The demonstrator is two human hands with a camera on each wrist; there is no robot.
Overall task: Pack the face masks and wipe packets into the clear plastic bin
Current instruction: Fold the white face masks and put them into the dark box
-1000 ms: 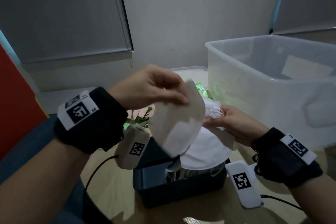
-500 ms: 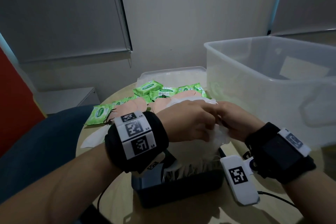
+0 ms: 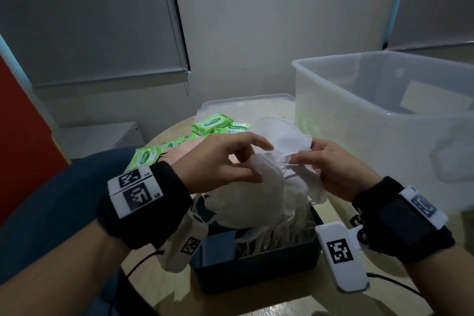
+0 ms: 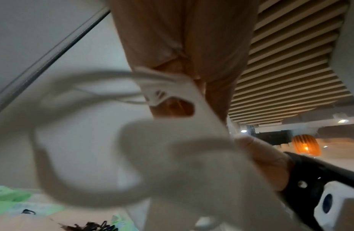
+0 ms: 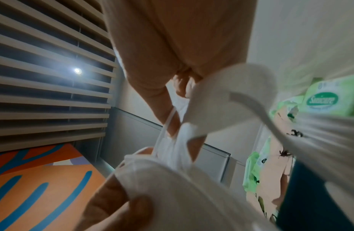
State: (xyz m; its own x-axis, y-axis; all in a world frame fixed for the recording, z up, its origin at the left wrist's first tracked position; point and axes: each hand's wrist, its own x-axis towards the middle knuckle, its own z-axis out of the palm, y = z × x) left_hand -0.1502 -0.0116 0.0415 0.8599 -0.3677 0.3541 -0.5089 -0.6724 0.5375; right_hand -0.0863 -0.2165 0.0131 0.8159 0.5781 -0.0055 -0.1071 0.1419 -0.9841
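Left hand: my left hand (image 3: 225,159) is above the dark box, with thumb and fingers curled on the top of a white face mask (image 3: 252,197); the index finger reaches toward the second mask.
Right hand: my right hand (image 3: 341,167) pinches the edge of another white face mask (image 3: 284,138) between thumb and fingertips, close to its ear loop. In the right wrist view my thumb presses on the white fabric.
Masks in my hands: two that I can count, one for each hand, touching each other in the middle between the hands.
Masks in the dark box: a bundle of white masks with many loops stands in the dark box (image 3: 256,269); I cannot count them, they overlap.
Other masks: some peach-coloured masks (image 3: 195,145) lie on the table behind my left hand; the number is not clear.
Wipe packets: green wipe packets (image 3: 213,123) lie on the round table (image 3: 159,279), behind the hands. I count about five, some are partly hidden.
Clear plastic bin: one clear plastic bin (image 3: 384,115) stands on the right, just beside my right hand. I see no mask and no packet inside it.
Lid: one clear lid (image 3: 243,102) lies behind the packets.
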